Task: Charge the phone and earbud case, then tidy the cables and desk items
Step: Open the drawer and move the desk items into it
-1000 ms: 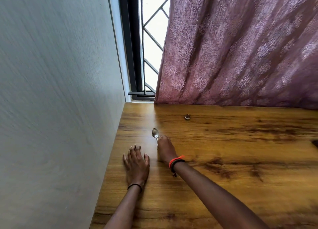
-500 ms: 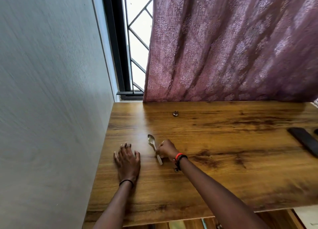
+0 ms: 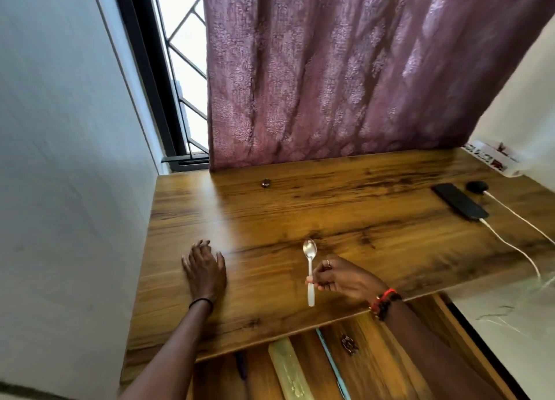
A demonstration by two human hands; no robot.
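One small silver metal spoon (image 3: 310,260) pinched in right hand (image 3: 339,278); left hand (image 3: 205,269) flat on wooden surface (image 3: 330,213). Tidying step, seemingly: spoon needs stowing.

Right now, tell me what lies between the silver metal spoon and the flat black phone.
Nothing: only bare wooden desk separates the silver metal spoon from the flat black phone, as the head view shows.

Views: one, head-worn, wide-angle.
Station: above the near edge of the brown wood-grain desk (image 3: 330,213), close in.
Facing: forward and down, toward the mauve patterned curtain (image 3: 345,69) at 12 o'clock.
Roll: tilted, the desk's far edge climbs rightward.
Frame limits: white wall (image 3: 60,159) at 9 o'clock, barred window (image 3: 186,78) at 11, black slab phone (image 3: 459,201) at 2.
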